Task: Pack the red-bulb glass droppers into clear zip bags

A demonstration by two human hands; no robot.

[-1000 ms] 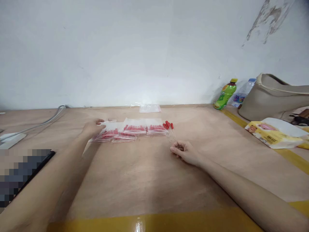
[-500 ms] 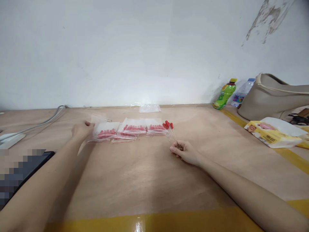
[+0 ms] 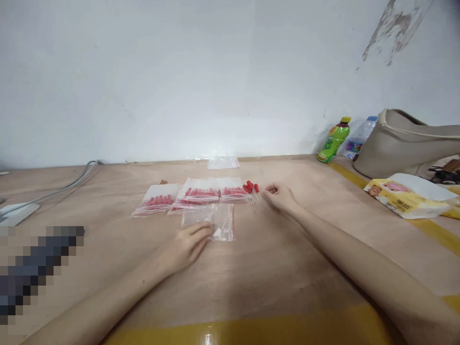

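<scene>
My left hand pinches a clear, flat zip-lock bag with a reddish strip along its right edge. No contents show in it. Beside my right hand lies a small bunch of glass droppers with red rubber bulbs, their thin stems toward me. The fingers of that hand are curled together just right of the bulbs; whether anything is between them is too small to tell. Filled zip-lock bags with red-bulbed pieces lie in a row: one at the left, others in the middle and at the right.
Behind the row lies a clear bag near the wall. To the right are a green drink bottle, a clear bottle, a beige bag and a yellow tissue pack. A cable runs at the left.
My left hand has moved right and nearer from the left end of the row, carrying the clear zip-lock bag. My right hand has moved away from me, to the right side of the droppers.
</scene>
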